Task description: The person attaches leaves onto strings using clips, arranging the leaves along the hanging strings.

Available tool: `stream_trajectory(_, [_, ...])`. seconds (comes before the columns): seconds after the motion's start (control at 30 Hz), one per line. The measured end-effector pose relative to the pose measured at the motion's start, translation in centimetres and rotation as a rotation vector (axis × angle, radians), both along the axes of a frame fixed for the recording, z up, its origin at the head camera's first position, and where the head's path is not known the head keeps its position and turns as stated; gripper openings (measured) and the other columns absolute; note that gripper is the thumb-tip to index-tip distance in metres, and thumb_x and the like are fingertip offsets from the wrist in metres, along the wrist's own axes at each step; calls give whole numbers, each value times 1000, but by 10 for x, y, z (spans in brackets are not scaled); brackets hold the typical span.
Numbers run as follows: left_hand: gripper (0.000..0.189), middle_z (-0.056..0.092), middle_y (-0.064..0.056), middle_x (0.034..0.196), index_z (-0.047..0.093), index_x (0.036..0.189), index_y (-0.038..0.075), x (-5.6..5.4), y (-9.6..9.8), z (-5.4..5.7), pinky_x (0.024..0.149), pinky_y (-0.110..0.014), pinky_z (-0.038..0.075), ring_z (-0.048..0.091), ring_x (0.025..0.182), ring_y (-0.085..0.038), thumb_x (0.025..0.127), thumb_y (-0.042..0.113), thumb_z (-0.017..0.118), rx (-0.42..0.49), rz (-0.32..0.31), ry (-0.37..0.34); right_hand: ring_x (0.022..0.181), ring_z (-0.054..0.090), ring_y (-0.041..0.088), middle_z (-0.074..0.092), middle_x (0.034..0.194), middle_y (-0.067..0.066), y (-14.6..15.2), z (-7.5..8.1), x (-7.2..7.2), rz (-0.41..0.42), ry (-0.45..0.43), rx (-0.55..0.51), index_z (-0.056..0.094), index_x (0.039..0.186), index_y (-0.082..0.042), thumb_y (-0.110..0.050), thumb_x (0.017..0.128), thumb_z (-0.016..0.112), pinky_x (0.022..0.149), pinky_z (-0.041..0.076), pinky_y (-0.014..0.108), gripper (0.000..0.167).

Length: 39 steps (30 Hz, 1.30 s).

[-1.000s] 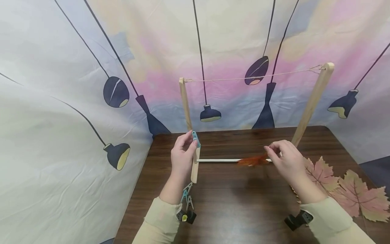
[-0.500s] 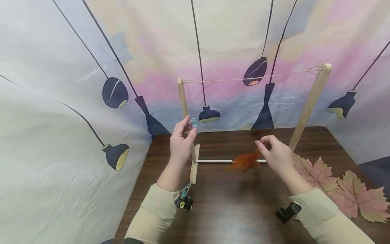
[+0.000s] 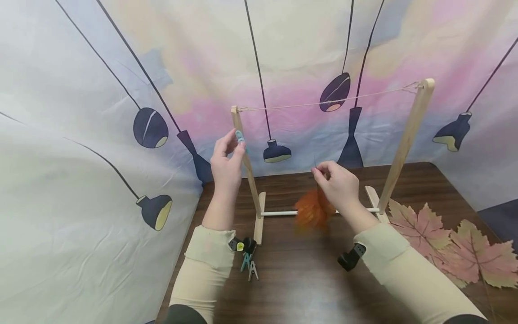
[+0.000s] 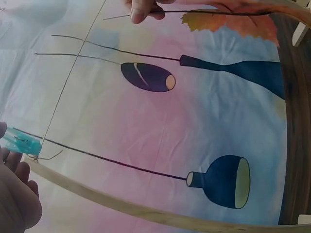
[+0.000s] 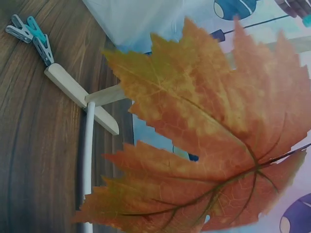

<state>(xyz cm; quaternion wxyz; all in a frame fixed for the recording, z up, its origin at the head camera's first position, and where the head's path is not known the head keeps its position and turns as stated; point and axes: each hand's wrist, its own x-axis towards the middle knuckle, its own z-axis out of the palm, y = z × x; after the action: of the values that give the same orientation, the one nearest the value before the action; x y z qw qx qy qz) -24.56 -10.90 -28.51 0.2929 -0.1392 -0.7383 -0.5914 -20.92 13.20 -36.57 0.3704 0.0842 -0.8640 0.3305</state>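
Note:
A light-blue clothespin (image 3: pixel 240 136) is pinched between the thumb and fingers of my left hand (image 3: pixel 227 168), in front of the wooden frame's left post (image 3: pixel 252 180). By its thin stem, my right hand (image 3: pixel 337 182) holds an orange artificial maple leaf (image 3: pixel 313 209), whose blade hangs below the fingers. In the right wrist view the leaf (image 5: pixel 209 126) fills much of the picture, while the hand is out of sight there. A thin string (image 3: pixel 299 106) runs between the tops of the two posts, above both hands. Neither the clothespin nor the leaf touches it in the head view.
Several clothespins (image 5: pixel 36 36), blue and grey, lie on the dark wooden table (image 3: pixel 299 279) by the frame's left foot (image 3: pixel 259 229). A white rod (image 3: pixel 279 213) joins the feet. Pinkish leaves (image 3: pixel 477 256) lie at the right, and a printed cloth (image 3: pixel 194 54) hangs behind.
My left hand has risen with the clothespin towards the left post's top. My right hand has moved left and up, and the leaf in it now hangs down from its stem.

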Motion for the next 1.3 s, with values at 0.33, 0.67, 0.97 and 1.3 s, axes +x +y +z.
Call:
stream_trajectory(0.33, [35,59,-4,111,61,123,10,-11,-5,24,94,-32,35,49,106,-15,89,19,64,-13,24,-13,62,57,15,65,73,1,-8,12,-13,-5,-115,32,66,91,-11,-29,89,64,53,41,34,18])
stream_trajectory(0.67, [39,59,-2,112,57,126,10,-27,-3,58,96,-29,35,49,105,-12,89,19,64,-37,8,-48,67,60,16,66,76,0,-16,28,-27,-5,-150,62,65,93,-14,-34,91,61,53,42,35,20])
stream_trajectory(0.97, [42,57,3,117,55,131,17,-34,-1,88,95,-21,30,44,110,-10,90,22,63,-140,5,-72,68,58,15,65,76,-2,-30,45,-38,16,-225,71,63,94,-16,-36,92,59,56,41,35,20])
stream_trajectory(1.3, [40,61,-3,114,61,123,15,-50,10,108,83,-30,47,57,103,-14,85,20,69,-138,-133,-180,70,57,17,67,81,-2,-38,58,-49,0,-288,43,62,96,-17,-37,92,58,60,40,36,20])
